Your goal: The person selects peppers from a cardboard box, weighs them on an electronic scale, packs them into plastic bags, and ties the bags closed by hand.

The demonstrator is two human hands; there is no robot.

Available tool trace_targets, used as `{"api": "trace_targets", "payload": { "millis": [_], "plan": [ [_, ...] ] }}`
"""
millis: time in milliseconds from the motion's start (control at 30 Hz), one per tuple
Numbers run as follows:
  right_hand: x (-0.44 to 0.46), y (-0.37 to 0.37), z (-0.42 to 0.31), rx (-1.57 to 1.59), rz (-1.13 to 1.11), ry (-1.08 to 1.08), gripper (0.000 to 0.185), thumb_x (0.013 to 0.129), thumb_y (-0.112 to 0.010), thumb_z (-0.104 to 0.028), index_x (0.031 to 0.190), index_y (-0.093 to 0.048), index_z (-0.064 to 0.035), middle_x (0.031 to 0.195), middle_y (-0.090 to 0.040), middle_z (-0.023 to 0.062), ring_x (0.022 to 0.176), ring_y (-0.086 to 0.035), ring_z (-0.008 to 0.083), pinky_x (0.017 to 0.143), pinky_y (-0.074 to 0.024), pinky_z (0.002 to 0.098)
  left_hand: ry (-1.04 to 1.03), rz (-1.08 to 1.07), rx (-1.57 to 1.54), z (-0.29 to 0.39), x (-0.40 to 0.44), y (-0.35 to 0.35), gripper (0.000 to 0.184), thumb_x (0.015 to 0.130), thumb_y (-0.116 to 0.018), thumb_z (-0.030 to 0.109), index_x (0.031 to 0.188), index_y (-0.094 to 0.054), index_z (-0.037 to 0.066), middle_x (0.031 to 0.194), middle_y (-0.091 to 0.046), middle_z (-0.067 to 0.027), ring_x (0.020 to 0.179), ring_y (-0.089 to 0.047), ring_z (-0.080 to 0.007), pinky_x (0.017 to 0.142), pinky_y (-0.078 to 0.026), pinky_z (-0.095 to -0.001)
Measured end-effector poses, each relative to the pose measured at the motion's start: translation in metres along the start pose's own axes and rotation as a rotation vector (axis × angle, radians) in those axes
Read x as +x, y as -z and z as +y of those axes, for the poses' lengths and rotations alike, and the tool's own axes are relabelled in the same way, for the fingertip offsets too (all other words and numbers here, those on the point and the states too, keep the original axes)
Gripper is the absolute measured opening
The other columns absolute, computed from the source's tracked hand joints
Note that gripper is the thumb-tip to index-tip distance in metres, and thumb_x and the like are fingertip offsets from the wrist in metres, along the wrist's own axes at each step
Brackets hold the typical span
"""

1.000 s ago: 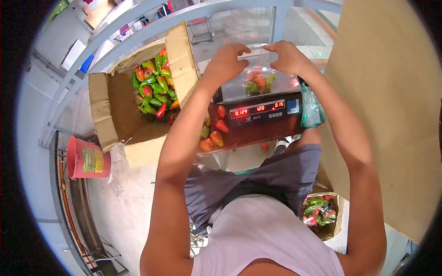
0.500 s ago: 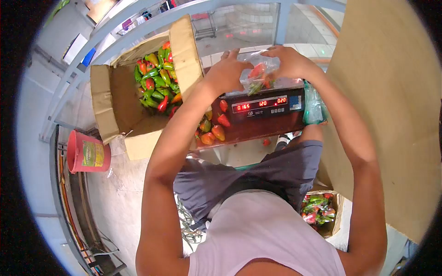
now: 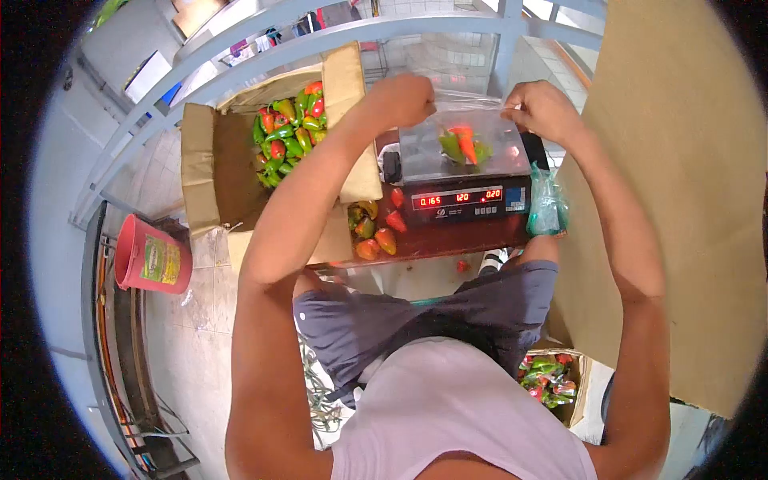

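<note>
A clear plastic bag (image 3: 468,102) is stretched between my hands above the weighing scale (image 3: 468,196). My left hand (image 3: 402,100) is closed on one upper corner, and my right hand (image 3: 544,110) pinches the other. Inside the lower part of the bag, over the metal pan, show red and green peppers (image 3: 466,147). The scale's red display reads 0.165, 1.20 and 0.20. To the left of the scale, several loose peppers (image 3: 385,240) lie on the dark red tabletop (image 3: 448,234).
An open cardboard box (image 3: 198,164) of peppers stands left of the scale. A pink bucket (image 3: 152,254) is on the floor at far left. Rolled green plastic bags (image 3: 546,204) hang right of the scale. A box of bagged peppers (image 3: 552,380) sits low right. Large cardboard (image 3: 680,200) rises at right.
My hands have moved apart, pulling the bag's top edge wide. The bagged peppers, gathered between my hands before, now sit lower over the scale pan. The display reading is the same.
</note>
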State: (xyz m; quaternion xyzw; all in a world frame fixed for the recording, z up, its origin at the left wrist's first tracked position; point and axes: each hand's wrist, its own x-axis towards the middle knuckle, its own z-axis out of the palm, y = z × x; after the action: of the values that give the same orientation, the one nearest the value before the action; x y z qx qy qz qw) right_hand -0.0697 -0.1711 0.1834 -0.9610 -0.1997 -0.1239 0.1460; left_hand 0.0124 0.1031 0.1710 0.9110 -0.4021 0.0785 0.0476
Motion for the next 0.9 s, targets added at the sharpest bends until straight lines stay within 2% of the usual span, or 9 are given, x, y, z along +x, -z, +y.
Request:
{"api": "trace_targets", "payload": {
  "millis": [100,300,367,500,567,633,733,833,900],
  "plan": [
    [0.001,0.012,-0.006,0.034,0.107,0.144,0.017,0.082,-0.071,-0.02,0.083,-0.073,-0.0026,0.087,-0.069,0.017,0.08,-0.066,0.0365,0.072,-0.0516,0.0427,0.067,0.317,-0.1,0.011,-0.005,0.034,0.022,0.085,-0.063,0.025,0.087,-0.073,0.005,0.09,-0.071,-0.0184,0.089,-0.068,-0.0377,0.079,-0.055,-0.0472],
    [-0.023,0.041,-0.044,0.196,0.155,0.109,0.019,0.084,-0.072,-0.021,0.085,-0.072,-0.0018,0.081,-0.069,0.0145,0.073,-0.065,0.0298,0.067,-0.0499,0.0368,0.155,0.126,-0.432,0.027,-0.037,0.089,0.03,0.083,-0.069,0.033,0.087,-0.073,0.004,0.08,-0.07,-0.0174,0.084,-0.071,-0.0314,0.074,-0.055,-0.0433],
    [-0.035,0.053,-0.072,0.296,0.24,0.097,0.017,0.084,-0.073,-0.019,0.086,-0.072,-0.0021,0.083,-0.069,0.0136,0.073,-0.065,0.0258,0.065,-0.0495,0.0344,0.049,0.459,-0.339,0.049,-0.047,0.054,0.03,0.082,-0.071,0.033,0.087,-0.074,0.004,0.076,-0.07,-0.0143,0.076,-0.069,-0.027,0.069,-0.053,-0.0396],
    [-0.057,0.072,-0.113,0.46,0.327,0.283,0.019,0.084,-0.074,-0.016,0.099,-0.072,-0.0035,0.098,-0.072,0.0091,0.082,-0.067,0.018,0.07,-0.0503,0.0315,0.01,0.018,-0.394,0.106,-0.067,0.06,0.03,0.086,-0.073,0.032,0.09,-0.074,0.002,0.071,-0.069,-0.0054,0.066,-0.063,-0.0127,0.062,-0.049,-0.0283],
    [-0.068,0.07,-0.114,0.728,0.403,0.284,0.028,0.082,-0.076,-0.015,0.108,-0.071,-0.0038,0.106,-0.072,0.0064,0.09,-0.067,0.017,0.077,-0.0514,0.0306,-0.072,0.154,-0.722,0.115,-0.086,0.078,0.028,0.088,-0.073,0.03,0.086,-0.073,0.002,0.07,-0.067,-0.0035,0.064,-0.058,-0.0091,0.059,-0.046,-0.0266],
    [-0.08,0.055,-0.112,0.676,0.316,0.339,0.046,0.079,-0.079,-0.018,0.121,-0.064,-0.0049,0.112,-0.07,0.0047,0.099,-0.065,0.0172,0.086,-0.05,0.0314,-0.159,0.22,-0.967,0.129,-0.094,0.088,0.027,0.089,-0.072,0.028,0.083,-0.071,0.002,0.068,-0.065,-0.0011,0.062,-0.054,-0.0065,0.056,-0.042,-0.0257],
    [-0.093,-0.014,-0.071,0.769,-0.551,0.147,0.082,0.072,-0.085,-0.027,0.142,-0.048,-0.0044,0.122,-0.066,0.0077,0.113,-0.06,0.0208,0.099,-0.0457,0.0355,-0.21,0.245,-1.114,0.151,-0.099,0.099,0.028,0.092,-0.07,0.027,0.078,-0.069,0.002,0.064,-0.059,0.0027,0.06,-0.049,-0.0049,0.052,-0.037,-0.0252],
    [-0.114,-0.044,-0.163,1.721,-0.754,0.347,0.09,0.068,-0.086,-0.041,0.14,-0.048,-0.0007,0.123,-0.064,0.0131,0.111,-0.06,0.0222,0.1,-0.0444,0.0369,-0.046,0.298,-1.013,0.16,-0.11,0.095,0.03,0.093,-0.069,0.028,0.078,-0.068,0.002,0.062,-0.054,0.0041,0.058,-0.047,-0.0046,0.051,-0.036,-0.0243],
    [-0.137,-0.082,-0.168,1.793,-0.936,0.294,0.09,0.068,-0.085,-0.044,0.138,-0.051,0.0008,0.126,-0.062,0.015,0.11,-0.06,0.0229,0.102,-0.042,0.0378,0.109,0.319,-0.8,0.15,-0.12,0.071,0.031,0.094,-0.068,0.029,0.081,-0.068,0.001,0.061,-0.052,0.004,0.057,-0.046,-0.0045,0.051,-0.036,-0.0244]
  ]
}}
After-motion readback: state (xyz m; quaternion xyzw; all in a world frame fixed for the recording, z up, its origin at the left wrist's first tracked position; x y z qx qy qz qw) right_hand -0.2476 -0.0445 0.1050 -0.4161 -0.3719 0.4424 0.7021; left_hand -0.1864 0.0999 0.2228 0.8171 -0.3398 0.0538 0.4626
